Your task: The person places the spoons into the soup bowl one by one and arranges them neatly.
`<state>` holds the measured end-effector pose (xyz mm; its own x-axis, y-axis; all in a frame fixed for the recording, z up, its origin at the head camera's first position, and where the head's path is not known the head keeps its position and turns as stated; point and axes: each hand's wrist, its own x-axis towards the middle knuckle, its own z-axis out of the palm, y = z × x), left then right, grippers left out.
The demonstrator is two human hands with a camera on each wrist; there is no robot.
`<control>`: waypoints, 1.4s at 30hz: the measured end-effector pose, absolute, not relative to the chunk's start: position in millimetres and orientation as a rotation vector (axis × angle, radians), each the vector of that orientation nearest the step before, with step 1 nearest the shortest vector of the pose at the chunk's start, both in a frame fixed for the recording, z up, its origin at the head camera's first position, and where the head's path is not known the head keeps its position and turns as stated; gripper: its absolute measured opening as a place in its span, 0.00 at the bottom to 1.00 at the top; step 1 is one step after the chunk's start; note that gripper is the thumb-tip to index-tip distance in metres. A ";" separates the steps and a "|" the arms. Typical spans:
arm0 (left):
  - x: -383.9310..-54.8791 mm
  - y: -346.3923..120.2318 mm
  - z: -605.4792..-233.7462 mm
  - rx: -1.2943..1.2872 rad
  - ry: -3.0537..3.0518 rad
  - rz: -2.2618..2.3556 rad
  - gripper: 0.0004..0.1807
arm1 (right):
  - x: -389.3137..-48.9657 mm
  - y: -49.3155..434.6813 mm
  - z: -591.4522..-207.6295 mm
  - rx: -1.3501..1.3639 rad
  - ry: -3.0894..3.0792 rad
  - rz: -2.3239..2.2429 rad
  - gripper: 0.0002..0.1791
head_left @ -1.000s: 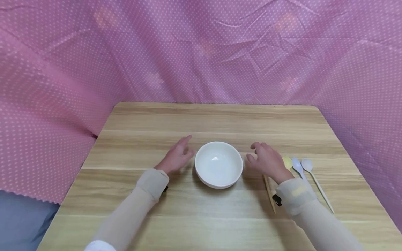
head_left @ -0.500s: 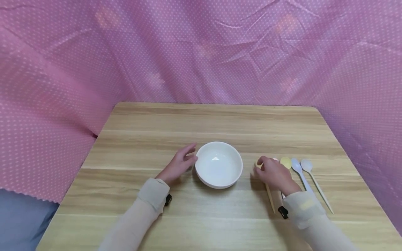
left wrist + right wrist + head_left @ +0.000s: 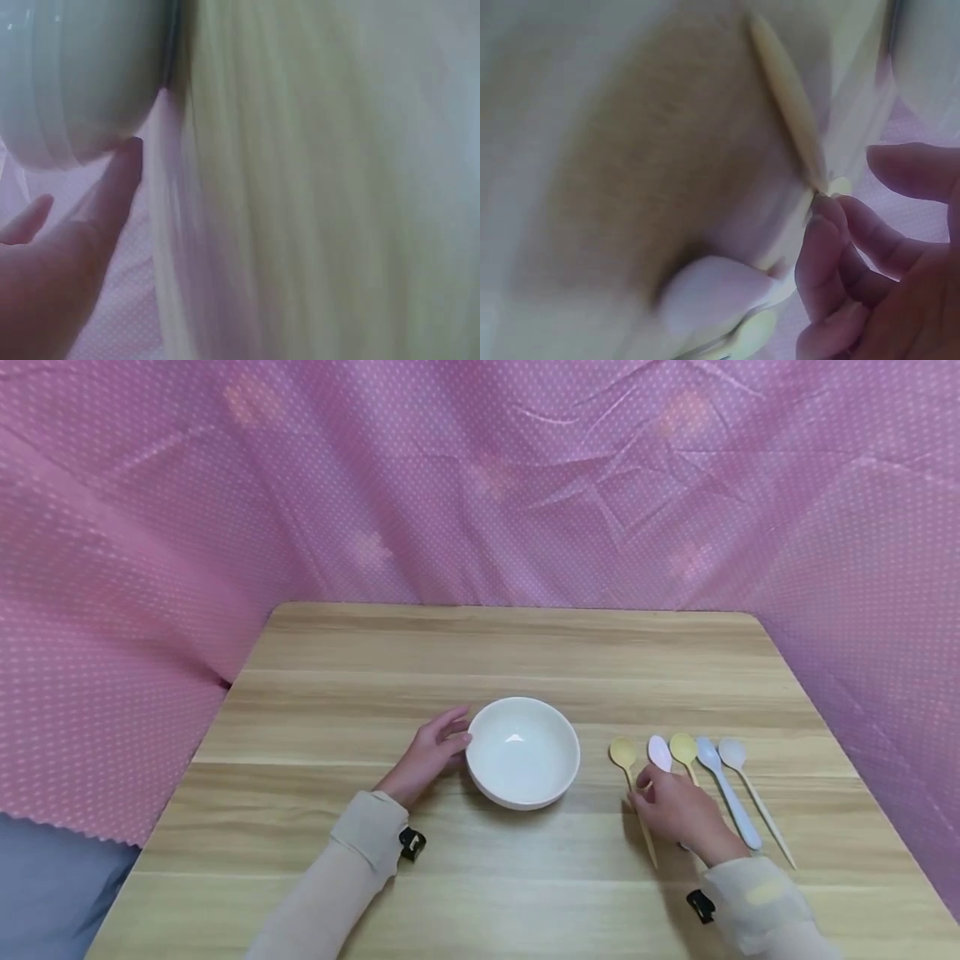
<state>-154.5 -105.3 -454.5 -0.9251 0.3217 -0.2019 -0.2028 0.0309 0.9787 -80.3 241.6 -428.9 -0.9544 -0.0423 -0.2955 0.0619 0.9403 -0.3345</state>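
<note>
A white bowl stands near the middle of the wooden table. At its left side is my left hand, fingers relaxed and slightly spread; in the left wrist view a fingertip meets the bowl's lower wall. My right hand is low over the spoons, to the bowl's right. The leftmost yellow spoon lies with its handle passing by those fingertips. In the right wrist view, the fingers are bent at that handle while the thumb stays apart. The hand partly covers a pale pink spoon.
A second yellow spoon, a light blue spoon and a whitish spoon lie side by side on the table at the right. Pink dotted cloth hangs around the back and sides.
My right hand has moved from beside the bowl toward me and rightward, down over the spoons, uncovering the leftmost yellow spoon's head. The left hand has come in to the bowl's side.
</note>
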 end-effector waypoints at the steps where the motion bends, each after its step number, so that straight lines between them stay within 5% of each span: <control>1: -154.2 -104.3 -454.9 0.120 1.942 1.956 0.30 | -78.1 242.5 -430.1 0.025 2.786 -0.493 0.13; 42: -134.0 -93.6 -485.7 -0.010 1.477 2.316 0.28 | -68.9 240.4 -442.3 0.103 2.714 -0.545 0.06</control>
<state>-134.0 -93.6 -485.7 -0.9230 0.3207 -0.2126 -0.3280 -0.3671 0.8704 -68.9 240.4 -442.3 -0.9292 -0.0006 -0.3695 0.1420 0.9226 -0.3586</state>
